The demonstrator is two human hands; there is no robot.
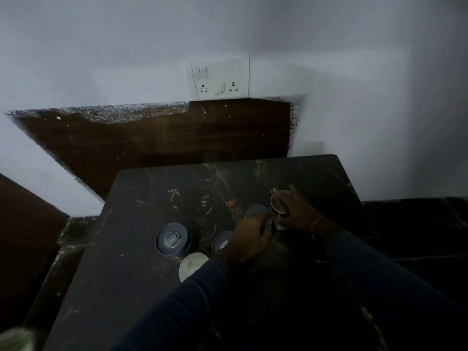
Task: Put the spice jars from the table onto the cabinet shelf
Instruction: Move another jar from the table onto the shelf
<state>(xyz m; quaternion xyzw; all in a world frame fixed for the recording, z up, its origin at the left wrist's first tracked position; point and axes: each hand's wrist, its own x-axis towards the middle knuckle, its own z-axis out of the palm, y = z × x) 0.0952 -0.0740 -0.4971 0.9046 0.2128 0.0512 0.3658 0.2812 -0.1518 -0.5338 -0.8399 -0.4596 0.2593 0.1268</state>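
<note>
A: Table (131,287)? Dark marbled top, seen from above, dim light. Spice jars sit on it, all still on the table, none on any shelf.

B: Landmark?

A: Using the big grey-lidded jar (172,239). It stands alone, upright, lid has an embossed label. Just nearer the camera from it, touching or almost, a white-lidded jar (191,265). Just right of it, a second grey-lidded jar (220,241), partly covered by the left wrist. Further right and toward the wall, a third grey lid (253,211).

B: Hands?

A: Left hand (249,239) is right of the landmark jar, fingers curled down over something small and dark beside the third grey lid; blurred, cannot tell what it grips. Right hand (296,211) is furthest right from the landmark, wrapped around a tilted jar (278,205) with a metallic-looking lid facing the camera. Bangle (317,228) on that wrist. Both sleeves dark blue.

B: Background?

A: White switch-and-socket plate (219,76) on the wall, well beyond the landmark jar. Brown wooden panel (152,145) below it, behind the table.
</note>
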